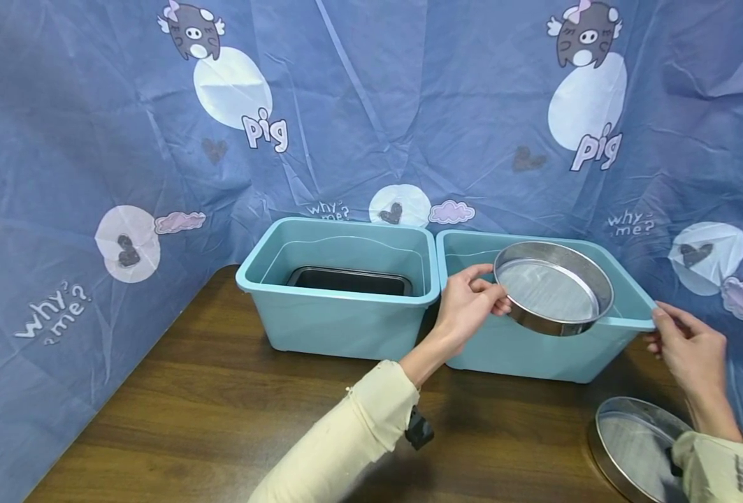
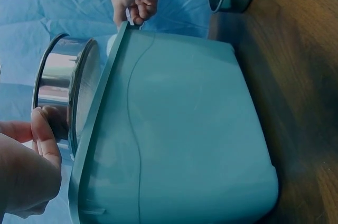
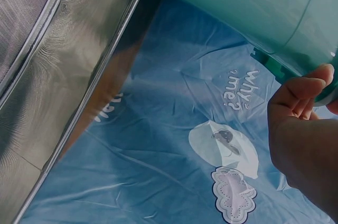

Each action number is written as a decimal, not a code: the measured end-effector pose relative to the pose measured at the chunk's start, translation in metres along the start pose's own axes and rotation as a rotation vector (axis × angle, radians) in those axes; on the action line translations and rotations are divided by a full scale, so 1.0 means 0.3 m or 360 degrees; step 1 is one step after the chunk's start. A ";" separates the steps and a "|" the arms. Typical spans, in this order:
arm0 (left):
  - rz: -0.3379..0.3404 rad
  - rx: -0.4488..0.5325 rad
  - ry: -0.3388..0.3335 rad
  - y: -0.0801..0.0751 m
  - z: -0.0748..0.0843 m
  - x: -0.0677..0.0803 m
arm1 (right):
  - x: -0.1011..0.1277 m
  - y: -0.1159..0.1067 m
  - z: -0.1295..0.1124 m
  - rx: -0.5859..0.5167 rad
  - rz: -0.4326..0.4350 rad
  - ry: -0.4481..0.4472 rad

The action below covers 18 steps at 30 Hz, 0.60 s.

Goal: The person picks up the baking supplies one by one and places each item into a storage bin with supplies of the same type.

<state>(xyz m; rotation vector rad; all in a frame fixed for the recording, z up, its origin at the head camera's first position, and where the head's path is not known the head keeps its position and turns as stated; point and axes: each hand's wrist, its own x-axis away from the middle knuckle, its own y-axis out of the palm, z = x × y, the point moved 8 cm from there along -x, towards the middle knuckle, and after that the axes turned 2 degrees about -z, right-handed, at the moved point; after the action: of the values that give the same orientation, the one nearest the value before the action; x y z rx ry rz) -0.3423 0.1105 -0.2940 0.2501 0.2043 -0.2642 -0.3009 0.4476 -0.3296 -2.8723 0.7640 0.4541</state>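
Observation:
In the head view my left hand pinches the near-left wall of a round metal sieve, thumb outside. The sieve hangs just over the front rim of the right teal plastic bin, mesh facing up. My right hand grips that bin's right corner rim, and the right wrist view shows its fingers curled round the edge. Below my right forearm a second sieve lies on the table, partly covered by the sleeve.
A left teal bin stands against the right one, with a dark rectangular pan inside. Both sit on a brown wooden table. Blue printed cloth hangs behind and along the left side.

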 end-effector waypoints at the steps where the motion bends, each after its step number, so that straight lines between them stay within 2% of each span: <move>1: -0.0002 -0.0007 -0.0002 0.001 0.001 -0.001 | -0.001 -0.001 0.001 0.0013 0.0001 -0.0004; 18: 0.0036 0.0032 -0.0039 0.008 0.005 -0.018 | -0.002 -0.009 0.010 0.0031 0.0012 -0.0007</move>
<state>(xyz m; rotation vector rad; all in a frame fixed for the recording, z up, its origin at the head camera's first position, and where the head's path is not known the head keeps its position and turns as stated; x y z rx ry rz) -0.3466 0.1136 -0.2909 0.2688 0.1747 -0.2472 -0.3006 0.4508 -0.3323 -2.8504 0.7746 0.4512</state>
